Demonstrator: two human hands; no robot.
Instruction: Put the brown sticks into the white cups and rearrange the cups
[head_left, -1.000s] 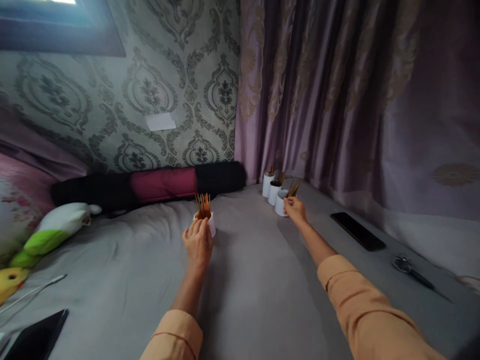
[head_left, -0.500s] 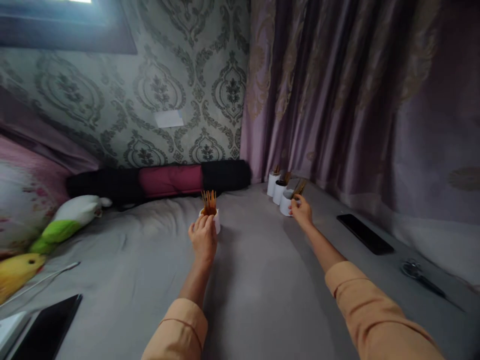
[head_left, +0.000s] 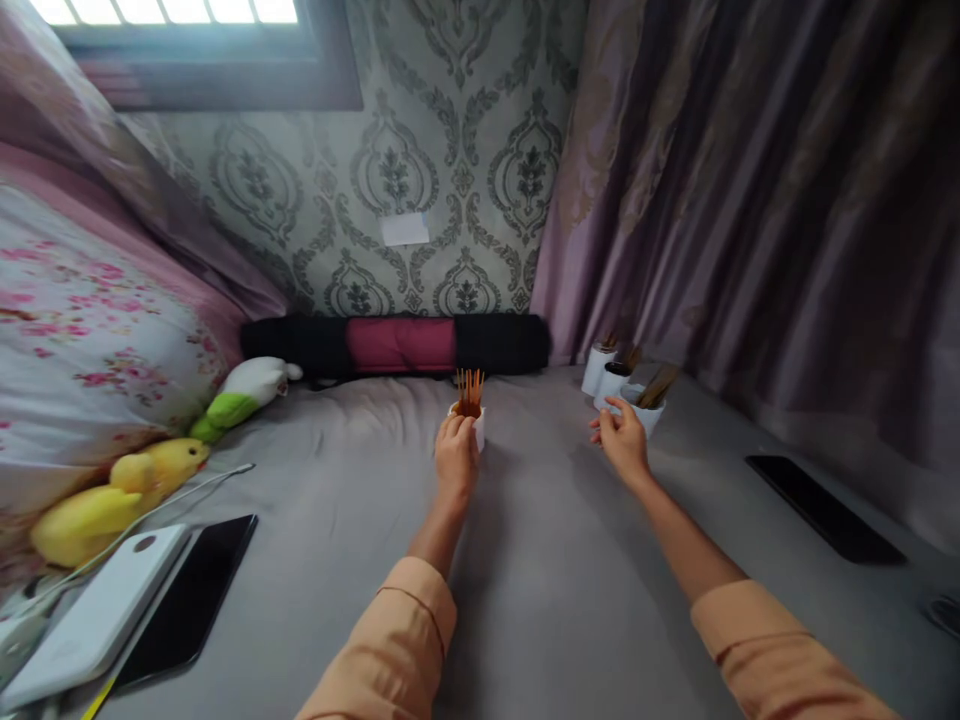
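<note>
My left hand (head_left: 456, 459) is wrapped round a small white cup (head_left: 477, 428) that holds several upright orange-brown sticks (head_left: 469, 391); it stands on the grey bedsheet (head_left: 337, 480). My right hand (head_left: 622, 440) hovers just in front of a white cup (head_left: 646, 412) with brown sticks leaning in it, fingers loosely curled and holding nothing I can see. Two more white cups (head_left: 604, 370) stand behind that one, near the curtain.
A black and pink bolster (head_left: 397, 344) lies along the patterned wall. Green-white (head_left: 244, 392) and yellow (head_left: 112, 495) plush toys, a white power bank (head_left: 97, 615) and a dark phone (head_left: 187, 595) sit at the left. Another black phone (head_left: 823, 508) lies at the right, near purple curtains (head_left: 750, 200).
The view has swung to the left, bringing the floral pillow and window into sight. My right hand has drawn back a little from the cup of sticks. My left hand stays on its cup.
</note>
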